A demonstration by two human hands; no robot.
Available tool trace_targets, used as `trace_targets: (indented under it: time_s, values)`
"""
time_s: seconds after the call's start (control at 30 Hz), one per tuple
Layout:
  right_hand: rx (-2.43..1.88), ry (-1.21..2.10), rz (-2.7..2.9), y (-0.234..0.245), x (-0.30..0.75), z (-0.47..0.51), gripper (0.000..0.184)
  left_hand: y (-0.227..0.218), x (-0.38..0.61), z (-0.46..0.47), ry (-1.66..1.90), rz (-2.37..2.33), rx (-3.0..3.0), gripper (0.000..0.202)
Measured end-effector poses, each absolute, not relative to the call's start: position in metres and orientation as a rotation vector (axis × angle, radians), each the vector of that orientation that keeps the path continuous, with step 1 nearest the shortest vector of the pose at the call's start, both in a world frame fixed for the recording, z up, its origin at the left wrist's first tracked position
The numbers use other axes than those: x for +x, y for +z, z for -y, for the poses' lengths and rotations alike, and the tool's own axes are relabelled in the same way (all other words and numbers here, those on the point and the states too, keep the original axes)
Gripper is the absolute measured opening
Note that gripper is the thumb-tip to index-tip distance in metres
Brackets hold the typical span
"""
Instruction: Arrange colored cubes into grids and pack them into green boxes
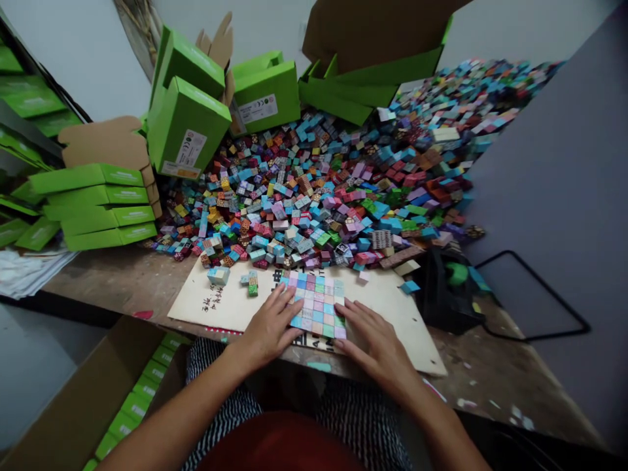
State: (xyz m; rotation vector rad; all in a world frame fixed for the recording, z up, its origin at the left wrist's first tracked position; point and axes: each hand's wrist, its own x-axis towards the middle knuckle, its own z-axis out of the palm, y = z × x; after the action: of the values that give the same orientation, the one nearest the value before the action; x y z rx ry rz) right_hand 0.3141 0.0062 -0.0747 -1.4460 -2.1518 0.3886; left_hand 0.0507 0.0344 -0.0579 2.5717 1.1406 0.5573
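Note:
A flat grid of small pastel patterned blocks (pixel 316 304), in pink, blue, green and cream, lies on a cream printed cardboard sheet (pixel 392 327). My left hand (pixel 269 324) rests along its left edge, fingers stretched out over the border blocks and thumb at the lower corner. At the right edge, my right hand (pixel 375 337) touches the side with fingers extended and thumb apart. Both hands are open and flat around the grid. Left of the grid sit a small cluster of blocks with a green one (pixel 252 286) and a pale blue-and-cream block group (pixel 218 276).
A large heap of colourful blocks (pixel 304 196) spreads behind the sheet. Green cartons (pixel 189 131) stand at the back, and flat green boxes (pixel 108 216) are stacked left. A black tape dispenser (pixel 444 294) is at right. Below left, a carton (pixel 98 386) holds green boxes.

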Motion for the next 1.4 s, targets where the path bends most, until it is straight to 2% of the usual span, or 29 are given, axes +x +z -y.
trace_targets:
  time_s: [0.3, 0.5, 0.63, 0.77, 1.4]
  values:
    - [-1.465, 0.408, 2.194, -0.072, 0.318, -0.013, 0.052, -0.058, 0.058, -0.029, 0.604, -1.211, 2.538, 0.050]
    - [-1.415, 0.230, 2.219, -0.083, 0.314, -0.009, 0.059, -0.057, 0.056, -0.027, 0.637, -1.211, 2.565, 0.049]
    - [-1.379, 0.151, 2.233, -0.085, 0.313, -0.006, 0.053, -0.056, 0.057, -0.024, 0.676, -1.213, 2.639, 0.050]
    - [-1.323, 0.079, 2.293, -0.083, 0.312, -0.005, 0.045, -0.052, 0.060, -0.022, 0.651, -1.185, 2.739, 0.041]
    - [-1.274, 0.018, 2.336, -0.078, 0.311, -0.003, 0.046, -0.047, 0.063, -0.021, 0.610, -1.245, 2.715, 0.038]
